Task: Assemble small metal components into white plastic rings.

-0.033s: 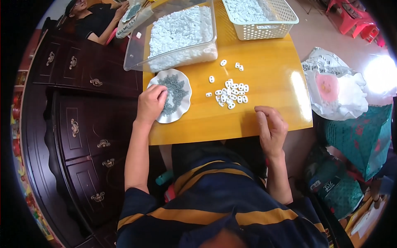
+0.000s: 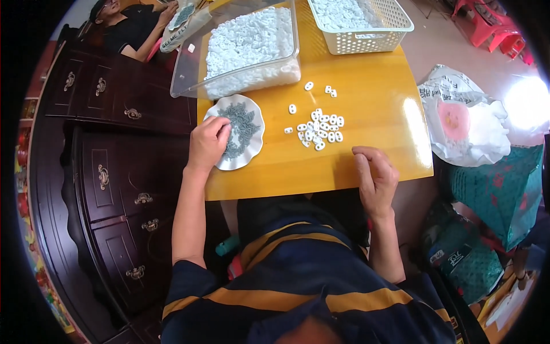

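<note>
My left hand point(image 2: 207, 142) is over the left side of a white wavy-rimmed plate point(image 2: 256, 150). Its thumb and fingers are closed together, and whatever lies between them is hidden. On that plate sits a heap of small thin grey pieces point(image 2: 243, 127), too fine to name surely, perhaps screws. Near the table's front edge at the right, my right hand point(image 2: 379, 179) is loosely closed, index finger and thumb close together; I cannot make out anything in it. Between the hands lies a loose cluster of small white oval pieces with two holes point(image 2: 321, 127), a few lying apart.
Beyond the plate stands a clear plastic tub point(image 2: 179, 86) full of white pieces. A cream perforated basket point(image 2: 366, 45) with more stands at the far right of the yellow table point(image 2: 275, 178). Dark drawers point(image 2: 114, 172) flank the left; bags point(image 2: 498, 189) the right. Another person point(image 2: 134, 28) sits far left.
</note>
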The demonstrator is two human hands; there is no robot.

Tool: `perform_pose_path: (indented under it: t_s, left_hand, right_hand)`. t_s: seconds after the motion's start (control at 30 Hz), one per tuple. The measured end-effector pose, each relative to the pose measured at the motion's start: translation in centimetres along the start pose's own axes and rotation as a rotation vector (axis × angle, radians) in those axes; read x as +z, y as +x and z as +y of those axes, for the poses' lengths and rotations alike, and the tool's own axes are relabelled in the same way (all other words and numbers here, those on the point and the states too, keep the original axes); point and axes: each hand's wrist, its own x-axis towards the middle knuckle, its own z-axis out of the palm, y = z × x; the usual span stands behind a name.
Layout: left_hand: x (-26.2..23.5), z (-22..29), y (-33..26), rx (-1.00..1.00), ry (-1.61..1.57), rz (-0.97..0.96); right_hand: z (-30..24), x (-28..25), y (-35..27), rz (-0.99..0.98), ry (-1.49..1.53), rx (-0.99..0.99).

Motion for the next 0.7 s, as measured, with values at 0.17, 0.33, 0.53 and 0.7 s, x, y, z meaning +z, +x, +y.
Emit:
perform_pose_path:
  t_s: [0.17, 0.33, 0.53, 0.7]
  left_hand:
    - [-0.3, 2.3, 0.8, -0.086, -0.110, 0.013]
    - [0.4, 6.2, 3.8, -0.018, -0.145, -0.005]
    - [4.4, 9.5, 7.2, 0.140, -0.202, -0.073]
    - [7.1, 10.2, 7.3, 0.148, -0.061, -0.182]
  right_hand:
    - [-0.2, -0.5, 0.0, -0.028, 0.027, 0.044]
    - [-0.1, -0.9, 0.2, -0.021, 0.035, 0.077]
    - [-0.2, -1.2, 0.3, -0.015, 0.046, 0.107]
    - [0.2, -1.1, 0.4, -0.021, 0.063, 0.109]
